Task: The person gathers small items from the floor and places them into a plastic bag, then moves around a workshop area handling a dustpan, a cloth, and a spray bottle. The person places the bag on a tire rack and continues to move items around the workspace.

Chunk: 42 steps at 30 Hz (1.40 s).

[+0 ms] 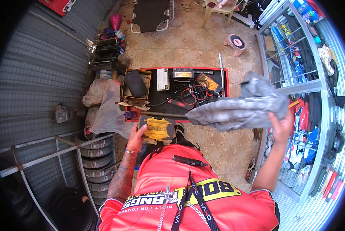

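Observation:
My left hand (pixel 136 139) is closed around one end of a small yellow and dark grey case (pixel 156 128), held level just in front of my body by the table's near edge. Out to the right, my right hand (pixel 281 126) grips a crumpled grey cloth (pixel 236 111), which stretches leftward over the table's right corner and is slightly blurred. Beyond both hands lies a low table (pixel 153 96) with a black top and red rim. On it are a coil of red and black cables (pixel 186 94), a yellow multimeter (pixel 208 82) and a dark battery (pixel 183 74).
An open carton (pixel 124 86) with a black pouch, a white box (pixel 163 79) and a long metal bar (pixel 168 114) also rest on the table. Plastic bags (pixel 107 107) and stacked tyres (pixel 97 163) stand left. A glass cabinet (pixel 292 90) lines the right; a pink stool (pixel 234 44) stands beyond.

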Each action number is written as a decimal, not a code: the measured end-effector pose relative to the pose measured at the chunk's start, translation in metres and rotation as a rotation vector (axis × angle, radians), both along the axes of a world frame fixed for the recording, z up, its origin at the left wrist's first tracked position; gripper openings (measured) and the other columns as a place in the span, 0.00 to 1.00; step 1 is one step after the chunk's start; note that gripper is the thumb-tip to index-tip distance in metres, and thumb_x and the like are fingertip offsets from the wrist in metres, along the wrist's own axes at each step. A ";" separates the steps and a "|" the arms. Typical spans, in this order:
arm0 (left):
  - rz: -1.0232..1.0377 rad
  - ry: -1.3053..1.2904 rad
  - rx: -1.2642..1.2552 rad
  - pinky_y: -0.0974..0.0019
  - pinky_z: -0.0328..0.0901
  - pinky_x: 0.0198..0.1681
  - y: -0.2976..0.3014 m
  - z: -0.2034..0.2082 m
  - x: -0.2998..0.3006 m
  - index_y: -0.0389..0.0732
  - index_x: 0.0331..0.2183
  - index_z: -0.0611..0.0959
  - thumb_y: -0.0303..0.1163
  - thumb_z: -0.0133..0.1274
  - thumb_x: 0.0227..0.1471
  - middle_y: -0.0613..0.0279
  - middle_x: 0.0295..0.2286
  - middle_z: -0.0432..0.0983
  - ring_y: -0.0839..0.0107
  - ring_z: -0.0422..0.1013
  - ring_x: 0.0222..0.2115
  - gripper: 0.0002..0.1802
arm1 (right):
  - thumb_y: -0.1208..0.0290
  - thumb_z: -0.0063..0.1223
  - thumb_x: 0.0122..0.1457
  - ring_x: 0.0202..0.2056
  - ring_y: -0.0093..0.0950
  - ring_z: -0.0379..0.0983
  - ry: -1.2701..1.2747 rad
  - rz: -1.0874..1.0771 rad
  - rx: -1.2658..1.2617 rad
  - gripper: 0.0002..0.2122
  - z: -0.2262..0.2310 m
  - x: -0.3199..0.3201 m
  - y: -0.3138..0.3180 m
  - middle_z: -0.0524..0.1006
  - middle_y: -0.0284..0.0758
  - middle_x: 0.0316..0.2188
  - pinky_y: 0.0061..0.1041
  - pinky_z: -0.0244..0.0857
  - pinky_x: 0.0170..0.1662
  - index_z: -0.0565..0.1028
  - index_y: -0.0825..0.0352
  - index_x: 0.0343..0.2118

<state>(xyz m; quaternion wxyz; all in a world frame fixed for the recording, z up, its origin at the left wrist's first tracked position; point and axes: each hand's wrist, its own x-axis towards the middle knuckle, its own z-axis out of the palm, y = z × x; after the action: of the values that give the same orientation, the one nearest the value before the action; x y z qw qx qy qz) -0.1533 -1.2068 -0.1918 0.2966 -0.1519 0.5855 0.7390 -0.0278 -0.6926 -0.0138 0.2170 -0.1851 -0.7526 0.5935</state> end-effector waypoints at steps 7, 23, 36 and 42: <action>0.009 0.025 0.062 0.66 0.69 0.46 0.006 -0.012 -0.009 0.35 0.48 0.73 0.37 0.56 0.59 0.60 0.42 0.76 0.73 0.73 0.42 0.21 | 0.72 0.68 0.51 0.53 0.31 0.70 0.283 -0.229 0.180 0.29 0.094 0.069 0.038 0.74 0.40 0.52 0.32 0.56 0.61 0.69 0.74 0.55; 0.002 -0.070 0.009 0.64 0.72 0.40 0.033 -0.074 -0.033 0.36 0.47 0.73 0.41 0.59 0.57 0.59 0.42 0.76 0.70 0.75 0.40 0.23 | 0.74 0.63 0.57 0.53 0.31 0.69 0.138 -0.446 0.312 0.24 0.103 0.147 0.075 0.73 0.41 0.53 0.32 0.57 0.60 0.69 0.74 0.55; 0.016 -0.135 -0.032 0.67 0.73 0.34 0.045 -0.115 -0.064 0.39 0.47 0.73 0.44 0.60 0.56 0.61 0.39 0.78 0.71 0.77 0.35 0.24 | 0.78 0.59 0.58 0.54 0.31 0.68 0.069 -0.587 0.414 0.24 0.120 0.199 0.042 0.71 0.41 0.54 0.32 0.55 0.62 0.67 0.75 0.58; 0.053 -0.245 0.056 0.67 0.72 0.31 0.031 -0.147 -0.072 0.40 0.46 0.74 0.46 0.61 0.55 0.62 0.37 0.79 0.71 0.77 0.33 0.24 | 0.77 0.58 0.59 0.56 0.31 0.67 0.091 -0.596 0.427 0.24 0.134 0.208 -0.004 0.71 0.41 0.55 0.33 0.53 0.63 0.66 0.75 0.58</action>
<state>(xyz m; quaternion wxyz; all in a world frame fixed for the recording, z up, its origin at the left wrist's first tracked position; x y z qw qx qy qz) -0.2257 -1.1760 -0.3389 0.3502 -0.2482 0.5199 0.7385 0.1805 -0.6969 0.1201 0.4471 -0.3200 -0.7622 0.3415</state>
